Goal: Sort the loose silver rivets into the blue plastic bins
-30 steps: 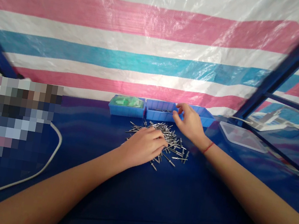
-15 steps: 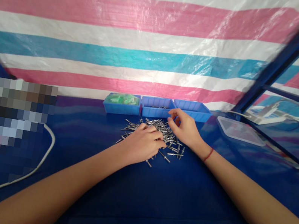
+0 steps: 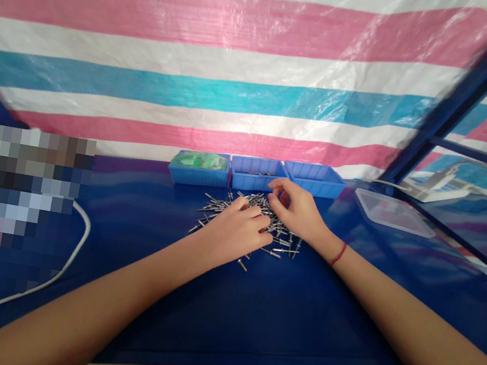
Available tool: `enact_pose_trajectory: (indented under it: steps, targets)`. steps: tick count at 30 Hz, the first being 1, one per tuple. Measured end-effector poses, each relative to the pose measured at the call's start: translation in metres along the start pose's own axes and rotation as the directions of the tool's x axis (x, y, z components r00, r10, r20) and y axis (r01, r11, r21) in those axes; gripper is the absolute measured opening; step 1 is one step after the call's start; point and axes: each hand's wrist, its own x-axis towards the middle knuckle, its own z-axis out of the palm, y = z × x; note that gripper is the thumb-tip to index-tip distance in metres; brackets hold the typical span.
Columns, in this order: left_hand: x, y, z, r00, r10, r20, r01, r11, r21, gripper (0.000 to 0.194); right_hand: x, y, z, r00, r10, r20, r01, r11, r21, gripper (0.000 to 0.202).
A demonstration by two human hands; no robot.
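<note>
A loose pile of silver blind rivets point(image 3: 280, 240) lies on the blue tabletop. My left hand point(image 3: 240, 229) rests over the pile's near left side, palm down. Its fingers are bent and drawn together, with the tips hidden among the rivets. At the pile's right edge is my right hand point(image 3: 298, 207), a red string round its wrist. Its fingers curl inward and the thumb lies close below the index finger; whatever they hold is hidden. Behind my right hand, the middle blue bin point(image 3: 248, 182) contains some rivets.
The left blue bin point(image 3: 198, 176) holds something green in clear plastic. A right blue bin point(image 3: 317, 185) adjoins the middle one. Farther right lies a clear plastic lid point(image 3: 392, 213). A white cable point(image 3: 79, 242) curves across the left side, and blue frame posts point(image 3: 442, 110) rise at the right.
My right hand has shifted slightly left over the pile. My left hand has turned a little, and a rivet that showed below its fingers is no longer visible there.
</note>
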Motion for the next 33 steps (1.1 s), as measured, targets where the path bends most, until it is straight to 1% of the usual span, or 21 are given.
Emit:
enact_pose_trajectory:
  steps: [2,4,6,8,10,12,14,16,18,22,24,26,28,31,33]
  targets:
    - [-0.002,-0.002,0.002,1.000,-0.005,-0.025,0.004,0.999,-0.036,0.014,0.000,-0.002,-0.002,1.000,0.011,-0.004,-0.011,1.000,0.008,0.017]
    - [-0.004,-0.004,0.003,0.998,-0.045,-0.054,0.039,0.994,-0.105,0.016,0.000,-0.005,-0.004,0.999,0.033,-0.011,-0.032,0.999,0.038,0.016]
    - [-0.006,-0.006,0.003,0.989,-0.117,-0.086,0.097,0.973,-0.208,0.019,0.000,-0.008,-0.006,0.998,0.064,-0.016,-0.063,0.994,0.088,0.013]
    - [-0.008,-0.007,0.003,0.967,-0.224,-0.125,0.168,0.922,-0.348,0.019,0.000,-0.011,-0.008,0.995,0.096,-0.012,-0.093,0.986,0.136,0.011]
    - [-0.010,-0.009,0.003,0.922,-0.359,-0.146,0.242,0.827,-0.507,0.017,0.000,-0.013,-0.008,0.993,0.120,0.003,-0.119,0.978,0.172,0.011]
    - [-0.011,-0.009,0.003,0.854,-0.499,-0.146,0.302,0.704,-0.643,0.014,0.000,-0.014,-0.008,0.990,0.138,0.022,-0.139,0.969,0.203,0.012]
    - [-0.012,-0.009,0.004,0.780,-0.612,-0.134,0.332,0.585,-0.740,0.011,0.000,-0.014,-0.007,0.987,0.149,0.057,-0.159,0.956,0.248,0.013]
    - [-0.013,-0.009,0.007,0.722,-0.682,-0.116,0.331,0.488,-0.808,0.011,-0.001,-0.016,-0.005,0.982,0.155,0.110,-0.182,0.933,0.310,0.014]
    - [-0.013,-0.009,0.009,0.695,-0.714,-0.089,0.307,0.406,-0.861,0.011,-0.002,-0.019,-0.004,0.975,0.154,0.159,-0.205,0.900,0.384,0.015]
    - [-0.012,-0.006,0.014,0.662,-0.748,-0.050,0.250,0.283,-0.926,0.010,-0.003,-0.032,-0.003,0.970,0.160,0.180,-0.234,0.809,0.539,0.019]
    - [-0.011,-0.003,0.014,0.651,-0.758,-0.024,0.239,0.236,-0.942,0.012,-0.004,-0.039,-0.003,0.969,0.163,0.186,-0.244,0.757,0.606,0.018]
    - [-0.010,-0.001,0.014,0.650,-0.760,-0.004,0.225,0.197,-0.954,0.012,-0.005,-0.044,-0.003,0.969,0.163,0.188,-0.247,0.726,0.642,0.017]
    - [-0.011,0.000,0.014,0.638,-0.770,-0.003,0.210,0.177,-0.961,0.013,-0.005,-0.047,-0.003,0.969,0.177,0.172,-0.247,0.719,0.650,0.018]
    - [-0.012,0.001,0.014,0.598,-0.801,-0.033,0.197,0.187,-0.962,0.016,-0.006,-0.048,-0.001,0.965,0.227,0.134,-0.258,0.715,0.650,0.021]
    - [-0.012,0.001,0.014,0.579,-0.814,-0.049,0.188,0.192,-0.963,0.017,-0.007,-0.049,0.001,0.964,0.238,0.118,-0.256,0.712,0.654,0.018]
